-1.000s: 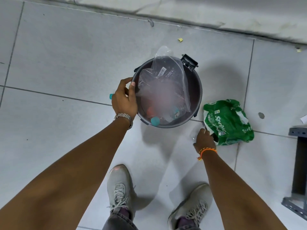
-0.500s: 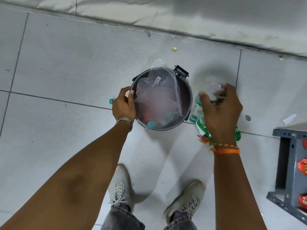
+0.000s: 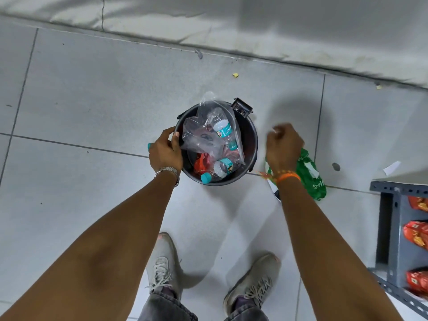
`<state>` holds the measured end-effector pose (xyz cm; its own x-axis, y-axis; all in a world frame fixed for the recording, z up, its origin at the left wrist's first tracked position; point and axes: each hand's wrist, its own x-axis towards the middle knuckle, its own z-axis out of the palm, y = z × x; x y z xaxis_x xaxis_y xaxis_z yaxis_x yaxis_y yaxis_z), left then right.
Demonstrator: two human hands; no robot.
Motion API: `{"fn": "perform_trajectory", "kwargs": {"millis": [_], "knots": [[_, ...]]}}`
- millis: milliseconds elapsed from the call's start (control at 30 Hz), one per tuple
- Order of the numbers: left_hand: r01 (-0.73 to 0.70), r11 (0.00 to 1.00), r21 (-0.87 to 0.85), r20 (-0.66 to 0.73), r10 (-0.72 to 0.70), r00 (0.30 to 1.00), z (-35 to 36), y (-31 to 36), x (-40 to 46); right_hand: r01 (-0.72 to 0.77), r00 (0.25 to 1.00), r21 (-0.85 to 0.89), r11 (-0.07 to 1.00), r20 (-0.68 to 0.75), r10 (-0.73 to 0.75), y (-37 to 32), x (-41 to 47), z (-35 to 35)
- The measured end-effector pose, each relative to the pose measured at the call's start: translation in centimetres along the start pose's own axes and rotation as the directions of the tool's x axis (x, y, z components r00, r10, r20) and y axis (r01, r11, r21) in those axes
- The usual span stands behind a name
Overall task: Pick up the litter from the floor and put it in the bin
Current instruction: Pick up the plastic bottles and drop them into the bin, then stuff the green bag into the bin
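A round black bin stands on the tiled floor ahead of my feet. It holds a clear plastic bag, two clear bottles with teal labels and a red wrapper. My left hand grips the bin's left rim. My right hand hovers just right of the bin, fingers curled, with nothing visible in it. A crumpled green plastic wrap lies on the floor under my right wrist, partly hidden by it.
A grey metal shelf with red packets stands at the right. Small scraps lie on the floor: a white paper piece, a yellow bit and a grey bit near the wall's base. My shoes are below.
My right hand lifted a clear bottle from beside the green wrap and carried it to the bin; the bottle now lies in the bin and the hand has drawn back, holding nothing.
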<state>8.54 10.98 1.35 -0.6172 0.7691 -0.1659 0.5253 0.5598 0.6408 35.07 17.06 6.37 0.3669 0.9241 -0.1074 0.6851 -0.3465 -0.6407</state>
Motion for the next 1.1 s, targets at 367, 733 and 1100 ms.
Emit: {"fn": "perform_trajectory", "kwargs": {"millis": [367,733,1100], "knots": [[-0.054,0.958,-0.283,-0.183,0.002,0.983,3.3,-2.4,0.3,-0.067,0.705,-0.702,0.709,0.47,0.532,19.0,-1.9,4.6],[0.026,0.934,-0.355,-0.11,-0.069,0.991,2.6,-1.7,0.0,-0.186,0.929,-0.441,0.878,0.212,0.303,13.4,-2.5,1.1],[0.247,0.878,-0.409,-0.079,-0.303,0.95,-1.8,-2.2,-2.2,0.361,0.844,0.007,0.932,0.422,-0.33,-12.7,-7.8,3.2]]}}
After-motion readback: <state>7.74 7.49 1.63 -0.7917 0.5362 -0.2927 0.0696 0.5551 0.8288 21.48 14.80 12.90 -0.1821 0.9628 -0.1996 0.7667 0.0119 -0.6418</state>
